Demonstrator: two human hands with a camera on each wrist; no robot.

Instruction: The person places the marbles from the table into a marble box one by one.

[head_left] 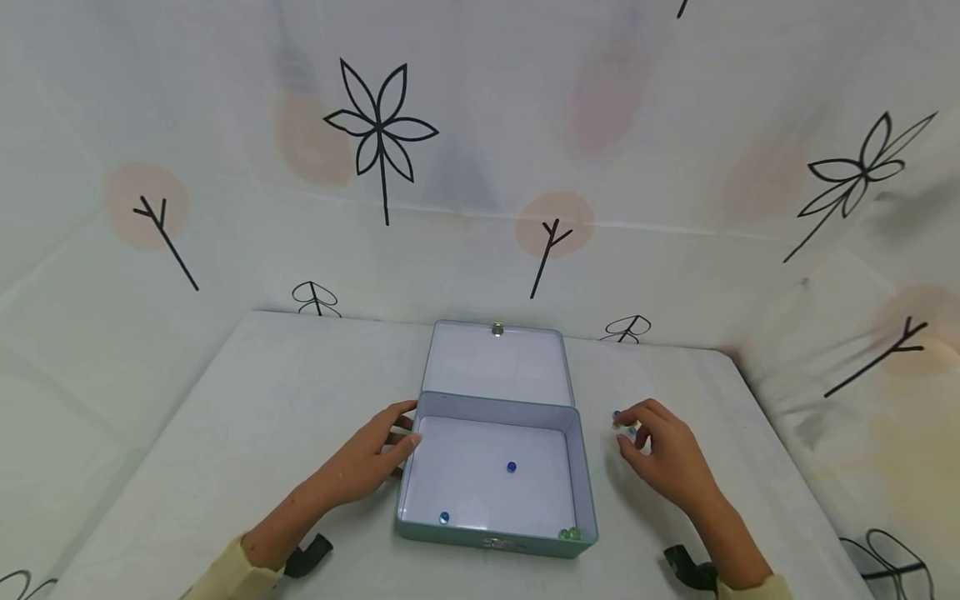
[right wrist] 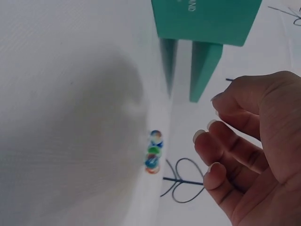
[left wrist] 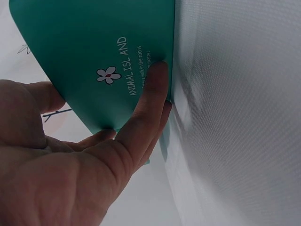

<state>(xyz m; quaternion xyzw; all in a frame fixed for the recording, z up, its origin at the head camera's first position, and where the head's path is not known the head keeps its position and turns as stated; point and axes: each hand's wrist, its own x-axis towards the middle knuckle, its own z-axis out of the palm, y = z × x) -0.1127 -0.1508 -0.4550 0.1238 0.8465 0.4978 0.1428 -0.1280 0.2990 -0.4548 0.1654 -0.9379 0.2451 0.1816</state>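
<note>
A green hinged tin box (head_left: 495,550) with a pale inside lies with its lid (head_left: 497,360) folded back. Inside are a dark blue marble (head_left: 512,467), a lighter blue marble (head_left: 444,517) and green marbles (head_left: 575,533) in the near right corner. My left hand (head_left: 363,458) holds the tin's left wall, thumb at the rim and fingers against the printed outer side (left wrist: 108,56). To the right of the tin, my right hand (head_left: 663,450) hovers above a small group of colored glass marbles (right wrist: 153,153), fingers loosely bent with nothing between them.
A white cloth (head_left: 300,367) covers the table. Behind and beside it hang pale walls (head_left: 465,267) with line-drawn flowers and twigs. A black piece (head_left: 309,556) sits by the left wrist and another black piece (head_left: 690,568) by the right.
</note>
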